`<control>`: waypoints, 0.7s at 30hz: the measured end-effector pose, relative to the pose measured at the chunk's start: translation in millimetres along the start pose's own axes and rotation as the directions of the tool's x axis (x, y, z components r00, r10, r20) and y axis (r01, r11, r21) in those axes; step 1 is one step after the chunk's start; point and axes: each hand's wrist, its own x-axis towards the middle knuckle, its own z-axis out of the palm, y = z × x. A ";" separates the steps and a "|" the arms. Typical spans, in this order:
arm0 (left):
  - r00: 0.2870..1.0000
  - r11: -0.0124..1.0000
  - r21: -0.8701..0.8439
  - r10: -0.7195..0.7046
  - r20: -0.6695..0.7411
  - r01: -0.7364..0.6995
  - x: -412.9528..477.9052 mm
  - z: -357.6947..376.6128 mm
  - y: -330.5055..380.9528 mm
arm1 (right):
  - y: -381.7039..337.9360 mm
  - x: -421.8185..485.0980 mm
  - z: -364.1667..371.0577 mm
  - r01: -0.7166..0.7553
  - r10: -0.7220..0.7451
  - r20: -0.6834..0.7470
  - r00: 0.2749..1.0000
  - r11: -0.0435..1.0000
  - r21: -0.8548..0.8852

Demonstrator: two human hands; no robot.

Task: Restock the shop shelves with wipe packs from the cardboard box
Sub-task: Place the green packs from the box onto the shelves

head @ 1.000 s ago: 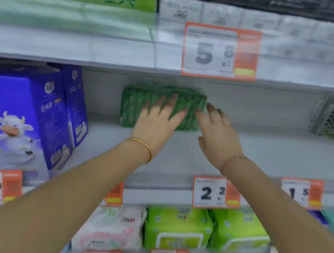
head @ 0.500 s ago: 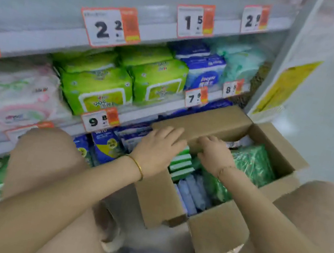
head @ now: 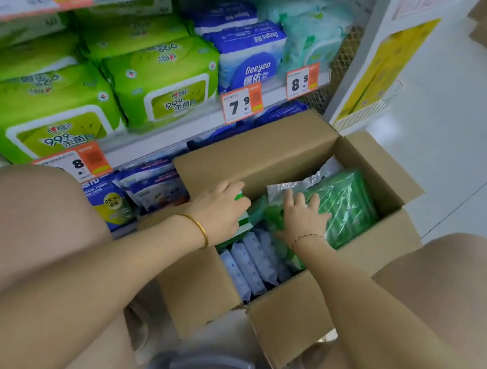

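Observation:
An open cardboard box (head: 272, 157) stands on the floor between my knees, against the bottom shelf. Inside lie a plastic-wrapped bundle of dark green wipe packs (head: 349, 205) on the right, pale blue packs (head: 250, 266) at the near side, and green-and-white packs (head: 242, 221) on the left. My left hand (head: 219, 209) is in the box with its fingers curled over the top of a green-and-white pack. My right hand (head: 304, 216) lies flat with fingers spread on the near-left end of the wrapped green bundle; its thumb is hidden.
Lime green wipe packs (head: 159, 81) and blue Deeyeo packs (head: 250, 54) fill the shelf above the box, with orange price tags (head: 242, 102) on its edge. Blue packs (head: 153, 184) sit on the bottom shelf. The shelf's end post with a yellow sign (head: 381, 69) and white floor lie to the right.
One second ago both hands were on a green bundle on an upper shelf. They have dropped into the box, and since half a second ago the right hand slid onto the wrapped green bundle.

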 end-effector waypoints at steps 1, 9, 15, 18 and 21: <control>1.000 1.000 -0.019 -0.005 0.007 0.006 2.0 0.7 0.2 | -1.8 0.8 -1.5 -0.017 0.017 -0.030 0.999 1.000 -0.007; 0.999 0.998 -0.058 -0.009 0.050 0.012 3.2 2.5 4.9 | -15.5 1.0 -7.5 -0.073 0.098 -0.086 0.991 0.964 0.255; 0.999 0.986 -0.160 -0.035 0.037 0.040 -0.1 -1.7 -2.4 | 1.0 -10.0 -31.8 -0.009 0.163 -0.317 0.934 0.900 0.436; 0.998 0.955 -0.289 -0.069 0.001 0.067 0.6 -8.1 -0.9 | 23.9 -20.1 -55.6 0.066 0.348 -0.441 0.828 0.720 0.691; 0.992 0.885 -0.462 -0.100 -0.082 0.051 -0.9 -20.5 4.9 | 41.5 -40.1 -77.0 0.247 0.482 -0.528 0.699 0.531 0.811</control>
